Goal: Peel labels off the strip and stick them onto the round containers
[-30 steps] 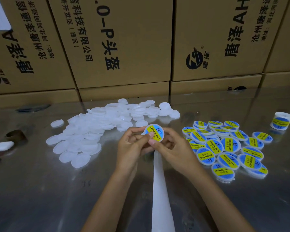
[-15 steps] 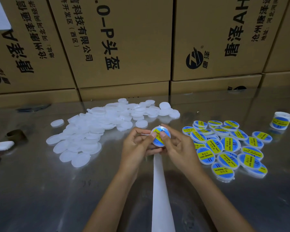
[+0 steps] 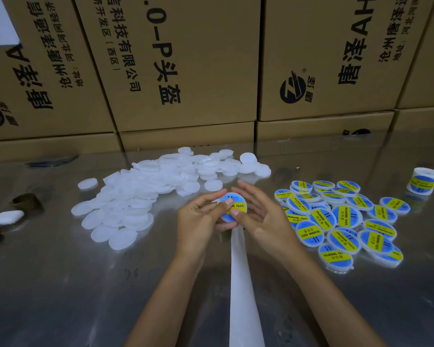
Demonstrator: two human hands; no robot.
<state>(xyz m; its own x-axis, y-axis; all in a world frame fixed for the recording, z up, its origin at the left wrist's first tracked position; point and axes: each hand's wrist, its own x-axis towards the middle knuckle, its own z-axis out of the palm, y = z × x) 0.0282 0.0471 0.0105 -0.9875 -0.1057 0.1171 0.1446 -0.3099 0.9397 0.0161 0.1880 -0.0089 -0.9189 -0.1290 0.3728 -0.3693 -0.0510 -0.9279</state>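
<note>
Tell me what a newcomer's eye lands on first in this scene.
Both hands, left hand and right hand, hold a labelled round container at centre, thumbs pressing its blue-and-yellow label. Right of them lies a pile of labelled containers; left, a heap of plain white containers. A white backing strip runs toward the camera.

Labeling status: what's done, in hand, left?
Done: a pile of labelled containers on the right. In hand: the left hand and right hand hold one container, both thumbs pressing on its blue-yellow label. Left: a larger heap of plain white containers; the backing strip trails toward the camera.
</note>
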